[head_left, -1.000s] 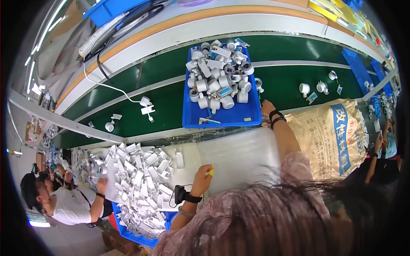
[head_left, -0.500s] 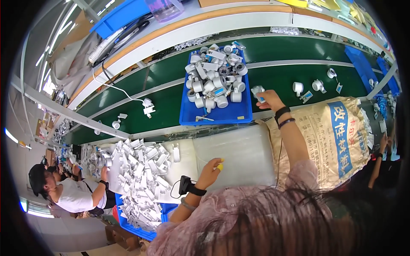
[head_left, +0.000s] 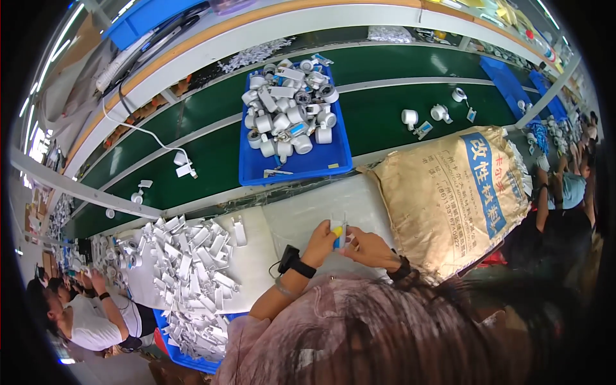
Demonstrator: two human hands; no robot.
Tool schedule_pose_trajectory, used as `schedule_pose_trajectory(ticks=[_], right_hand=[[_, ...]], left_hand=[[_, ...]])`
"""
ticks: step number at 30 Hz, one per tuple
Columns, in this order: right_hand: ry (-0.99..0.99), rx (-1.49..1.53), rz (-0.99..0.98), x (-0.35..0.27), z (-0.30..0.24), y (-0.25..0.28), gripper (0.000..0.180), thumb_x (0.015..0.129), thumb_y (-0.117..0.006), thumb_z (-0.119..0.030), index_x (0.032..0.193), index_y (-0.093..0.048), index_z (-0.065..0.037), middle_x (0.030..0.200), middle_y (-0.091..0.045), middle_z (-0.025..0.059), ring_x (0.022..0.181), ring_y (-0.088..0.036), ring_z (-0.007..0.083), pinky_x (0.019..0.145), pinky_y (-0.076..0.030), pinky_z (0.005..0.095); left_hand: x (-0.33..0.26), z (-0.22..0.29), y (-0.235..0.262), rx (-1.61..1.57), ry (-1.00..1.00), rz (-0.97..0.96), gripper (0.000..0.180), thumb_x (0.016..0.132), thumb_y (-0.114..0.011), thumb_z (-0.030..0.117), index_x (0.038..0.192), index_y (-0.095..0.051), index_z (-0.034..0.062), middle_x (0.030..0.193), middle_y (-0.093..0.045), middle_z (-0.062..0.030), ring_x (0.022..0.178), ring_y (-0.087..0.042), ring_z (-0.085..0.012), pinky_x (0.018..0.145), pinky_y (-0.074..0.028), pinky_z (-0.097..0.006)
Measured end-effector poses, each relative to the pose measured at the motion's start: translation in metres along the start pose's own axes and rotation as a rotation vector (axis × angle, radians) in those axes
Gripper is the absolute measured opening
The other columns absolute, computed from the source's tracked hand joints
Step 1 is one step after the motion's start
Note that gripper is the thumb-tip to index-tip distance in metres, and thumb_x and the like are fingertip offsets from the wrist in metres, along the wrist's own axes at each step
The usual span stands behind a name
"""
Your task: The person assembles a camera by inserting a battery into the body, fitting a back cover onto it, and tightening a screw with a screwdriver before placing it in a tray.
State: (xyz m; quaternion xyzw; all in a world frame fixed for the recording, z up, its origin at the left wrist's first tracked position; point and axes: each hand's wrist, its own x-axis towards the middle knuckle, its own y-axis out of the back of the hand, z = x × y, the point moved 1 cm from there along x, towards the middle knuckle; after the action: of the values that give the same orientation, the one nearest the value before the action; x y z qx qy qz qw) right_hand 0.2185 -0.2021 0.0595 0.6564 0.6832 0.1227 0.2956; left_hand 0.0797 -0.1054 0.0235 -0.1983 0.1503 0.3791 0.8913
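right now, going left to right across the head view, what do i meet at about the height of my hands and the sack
White-shirted co-worker, pile of white plastic pieces, left hand, small blue-and-clear part, right hand, tan sack, teal-topped co-worker.

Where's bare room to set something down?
The shiny sheet beyond your left hand, between white pile and gold sack; also green belt between the upper blue tray and loose round parts. The pile and that tray's far end are crowded.
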Motion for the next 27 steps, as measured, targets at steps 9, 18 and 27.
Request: schedule_pose_trajectory(ticks=[9, 18, 27], right_hand=[[0.493, 0.319, 0.112, 0.027, 0.011, 0.018, 0.032, 0.084, -0.069, -0.013, 0.114, -0.061, -0.006, 0.101, -0.066, 0.0129, 0.115, -0.052, 0.0309, 0.1, -0.04, 0.0378], [0.214, 0.534, -0.25, 0.008, -0.023, 0.034, 0.011, 0.088, -0.066, -0.011, 0.094, -0.066, -0.001, 0.076, -0.064, 0.0041, 0.066, -0.063, 0.013, 0.071, -0.052, 0.0296], [0.612, -0.205, 0.617, -0.006, -0.044, 0.016, 0.02, 0.076, -0.073, -0.001, 0.094, -0.065, -0.005, 0.081, -0.063, 0.0088, 0.074, -0.059, 0.0283, 0.068, -0.046, 0.0373]], left_hand=[[-0.045, 0.061, 0.021, 0.142, 0.03, -0.295, 0.023, 0.092, -0.043, 0.01, 0.113, -0.048, 0.0039, 0.086, -0.06, -0.0072, 0.063, -0.056, -0.0105, 0.051, -0.047, -0.024], [-0.067, 0.089, 0.043, 0.561, -0.178, -0.232, 0.025, 0.097, -0.046, 0.01, 0.12, -0.045, 0.0028, 0.088, -0.06, -0.0051, 0.068, -0.056, -0.0101, 0.06, -0.046, -0.025], [-0.067, 0.06, 0.023, 0.276, -0.226, 0.037, 0.022, 0.095, -0.043, 0.006, 0.117, -0.045, 0.0022, 0.091, -0.059, -0.0067, 0.066, -0.055, -0.0118, 0.057, -0.048, -0.026]])
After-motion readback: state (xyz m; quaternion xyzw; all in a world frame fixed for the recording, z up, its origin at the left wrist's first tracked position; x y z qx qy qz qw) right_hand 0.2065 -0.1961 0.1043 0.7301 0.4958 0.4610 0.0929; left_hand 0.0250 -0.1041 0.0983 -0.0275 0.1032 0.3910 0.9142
